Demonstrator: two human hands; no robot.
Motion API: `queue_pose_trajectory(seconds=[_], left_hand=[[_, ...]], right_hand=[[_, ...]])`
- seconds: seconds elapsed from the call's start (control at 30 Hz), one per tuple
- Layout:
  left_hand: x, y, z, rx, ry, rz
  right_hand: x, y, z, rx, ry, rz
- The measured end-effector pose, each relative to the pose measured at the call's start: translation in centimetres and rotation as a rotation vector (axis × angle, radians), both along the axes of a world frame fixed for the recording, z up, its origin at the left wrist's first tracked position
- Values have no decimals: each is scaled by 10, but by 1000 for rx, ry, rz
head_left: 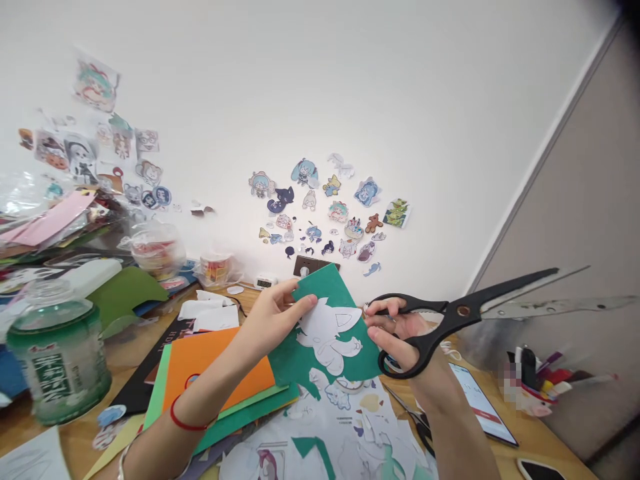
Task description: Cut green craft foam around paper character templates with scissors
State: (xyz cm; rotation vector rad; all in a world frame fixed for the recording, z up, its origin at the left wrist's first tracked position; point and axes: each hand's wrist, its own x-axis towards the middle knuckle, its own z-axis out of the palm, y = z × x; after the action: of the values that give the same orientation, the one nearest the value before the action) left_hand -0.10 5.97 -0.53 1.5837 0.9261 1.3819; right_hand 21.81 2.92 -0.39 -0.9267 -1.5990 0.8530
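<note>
My left hand (280, 313) pinches a sheet of green paper (367, 360) by its upper left part, the thumb pressing on a white paper cut-out (320, 333) that lies against it. The cut-out has drawn outlines, with a pointed ear shape and rounded parts. In my right hand (400, 333) is a large pair of black-handled scissors (463, 311), fingers through the loops. Its blades are apart and point right, away from the paper. The right fingertips are near the green sheet's right edge; whether they touch it I cannot tell.
Orange paper (220, 367) tops a stack of coloured sheets at left. Paper scraps (345, 427) and a second pair of scissors (413, 417) lie below my hands. A tablet (483, 403), a phone (540, 470) and a pen holder (537, 393) are at right; a green jar (60, 353) stands left.
</note>
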Motion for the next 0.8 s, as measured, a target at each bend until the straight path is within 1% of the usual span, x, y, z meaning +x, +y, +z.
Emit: queue_pose_trajectory(seconds=[0.1, 0.17, 0.27, 0.37, 0.43, 0.5, 0.63, 0.7, 0.8], left_hand=[[0, 0, 0, -34, -14, 21], [0, 0, 1, -55, -37, 13], [-1, -2, 2, -81, -90, -34], [0, -4, 4, -62, -165, -85], [1, -6, 3, -6, -219, -115], [0, -7, 2, 77, -278, -151], [-5, -5, 1, 204, -423, -251], [-7, -2, 1, 221, -524, -291], [-7, 2, 2, 203, -660, -322]], right_hand=[[17, 4, -2, -55, -205, -64], [35, 5, -3, -132, -413, -126], [63, 6, -7, -293, -778, -251], [80, 8, -16, -483, -1104, -323], [81, 13, -24, -600, -1281, -309], [77, 19, -32, -678, -1393, -243], [66, 30, -47, -707, -1451, -87], [63, 34, -52, -704, -1467, -43], [61, 39, -58, -722, -1493, -7]])
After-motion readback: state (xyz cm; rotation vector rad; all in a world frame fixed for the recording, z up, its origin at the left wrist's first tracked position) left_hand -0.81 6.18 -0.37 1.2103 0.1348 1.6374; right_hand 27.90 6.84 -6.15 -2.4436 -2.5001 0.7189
